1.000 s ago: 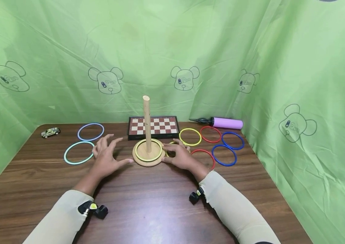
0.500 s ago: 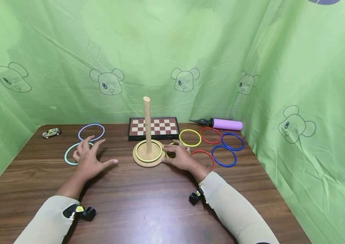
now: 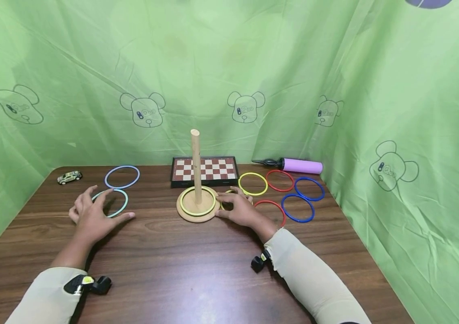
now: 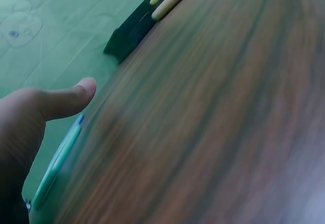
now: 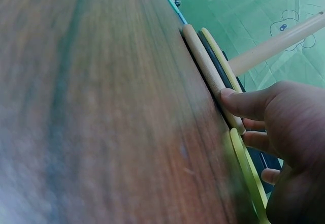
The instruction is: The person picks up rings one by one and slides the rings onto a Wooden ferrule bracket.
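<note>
1. Right hand (image 3: 239, 207): we find it pinching the rim of the round wooden base (image 3: 190, 206) on its right side, the thumb pressed on the near edge and the fingers behind.
2. Wooden base: it lies flat near the middle of the table (image 3: 197, 265). We note a post (image 3: 197, 168) standing upright from its centre and a pale yellow ring (image 3: 197, 214) lying on it, around the post.
3. Left hand (image 3: 93, 220): we record the thumb and fingers spread apart, the hand over the left part of the turquoise ring (image 3: 127, 201). We cannot tell whether it touches the ring.
4. Turquoise ring: it lies left of the base, well apart from it, with the light blue ring (image 3: 120, 187) just behind.
5. Partly covered yellow ring (image 5: 250, 173): we see it beside the base, under the right hand; contact with the base cannot be confirmed.
6. Right side of the table: we count one further yellow ring (image 3: 253, 194), two red rings (image 3: 280, 170) and two blue rings (image 3: 297, 195).
7. Rear of the table: we list a toy car (image 3: 69, 177) at left, a chessboard (image 3: 217, 169) behind the base and a purple pump (image 3: 302, 165) at right.
</note>
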